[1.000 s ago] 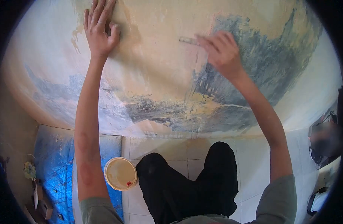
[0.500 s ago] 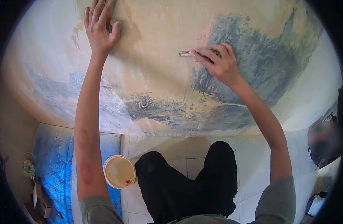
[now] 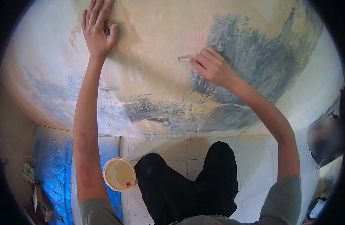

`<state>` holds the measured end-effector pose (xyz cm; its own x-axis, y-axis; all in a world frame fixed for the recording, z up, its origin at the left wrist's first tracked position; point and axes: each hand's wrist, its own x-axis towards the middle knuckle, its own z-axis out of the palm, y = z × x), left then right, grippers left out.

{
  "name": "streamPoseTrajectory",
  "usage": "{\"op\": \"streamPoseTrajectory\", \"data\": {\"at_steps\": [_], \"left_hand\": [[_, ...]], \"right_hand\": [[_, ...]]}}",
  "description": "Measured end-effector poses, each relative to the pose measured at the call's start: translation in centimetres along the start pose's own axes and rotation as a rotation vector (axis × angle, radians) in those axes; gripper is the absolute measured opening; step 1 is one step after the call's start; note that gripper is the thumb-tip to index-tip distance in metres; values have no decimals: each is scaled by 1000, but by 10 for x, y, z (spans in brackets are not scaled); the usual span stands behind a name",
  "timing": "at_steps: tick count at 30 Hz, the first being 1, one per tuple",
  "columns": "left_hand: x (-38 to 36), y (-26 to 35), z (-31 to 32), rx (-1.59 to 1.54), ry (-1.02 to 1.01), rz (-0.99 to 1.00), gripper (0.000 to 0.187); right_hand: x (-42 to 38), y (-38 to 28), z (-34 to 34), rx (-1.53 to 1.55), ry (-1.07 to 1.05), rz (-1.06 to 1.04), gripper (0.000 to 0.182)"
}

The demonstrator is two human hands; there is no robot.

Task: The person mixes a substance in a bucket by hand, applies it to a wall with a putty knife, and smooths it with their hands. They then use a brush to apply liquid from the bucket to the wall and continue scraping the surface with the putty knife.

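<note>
My left hand lies spread on the painted wall at the upper left, fingers pointing up and holding nothing. Closed fingers of my right hand grip a short flat tool, whose pale end with dark marks sticks out to the left; the rest of it is hidden in the hand, so I cannot tell its kind. This hand is over the left edge of a rough grey-blue painted patch. Around it the wall is beige, with darker strokes lower down.
A round tub with pale contents and a small red thing in it stands by my left knee. Blue sheeting covers the floor at left; white tiles lie at right. Another person's blurred head shows at the right edge.
My right hand has moved slightly left and down, and its fingers have curled in more around the tool. The left hand stays on the wall; the view has shifted slightly.
</note>
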<state>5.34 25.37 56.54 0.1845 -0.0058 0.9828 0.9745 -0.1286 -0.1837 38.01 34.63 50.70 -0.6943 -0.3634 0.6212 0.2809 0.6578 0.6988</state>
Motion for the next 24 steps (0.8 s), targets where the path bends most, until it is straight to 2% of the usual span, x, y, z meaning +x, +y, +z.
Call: {"op": "streamPoseTrajectory", "data": {"at_steps": [1,2,4,5,8,10,11,13,14,16,17,19,20,22,23,24], "left_hand": [[0,-1,0,3,1,7,67],[1,0,-1,5,1,7,67],[0,3,-2,-5,4,4,68],[-1,3,-1,-7,4,-3,68],[1,2,-1,7,6,-3,68],[0,0,0,9,-2,3,68],[0,-1,-1,11,-1,5,68],[-1,-1,1,-6,9,9,68],[-4,-3,3,-12,6,-2,68],[-2,-7,5,-3,38,35,66],[-1,-7,4,-4,39,39,66],[-2,-5,2,10,10,9,65],[-1,-4,2,8,14,6,65],[-2,-2,1,-7,16,-8,65],[-3,0,0,-14,16,-18,65],[-2,2,-1,-10,8,-25,64]], "right_hand": [[-1,-2,2,7,-42,-97,12],[8,3,-4,8,-40,-98,12],[23,19,-18,-29,16,153,23],[21,13,-13,-27,9,150,23],[6,-15,9,81,140,103,23],[-4,-18,15,55,-50,-49,24],[3,-10,6,55,-47,-50,24],[16,12,-13,-123,67,324,23],[11,5,-7,-120,54,321,23],[-2,-17,14,63,115,142,25],[-7,-18,17,60,118,143,25],[-13,-14,22,35,-2,-63,13],[0,-6,11,33,-6,-66,13],[22,17,-13,-151,89,288,12],[19,12,-10,-152,77,285,12],[14,0,-2,-61,77,230,20]]}}
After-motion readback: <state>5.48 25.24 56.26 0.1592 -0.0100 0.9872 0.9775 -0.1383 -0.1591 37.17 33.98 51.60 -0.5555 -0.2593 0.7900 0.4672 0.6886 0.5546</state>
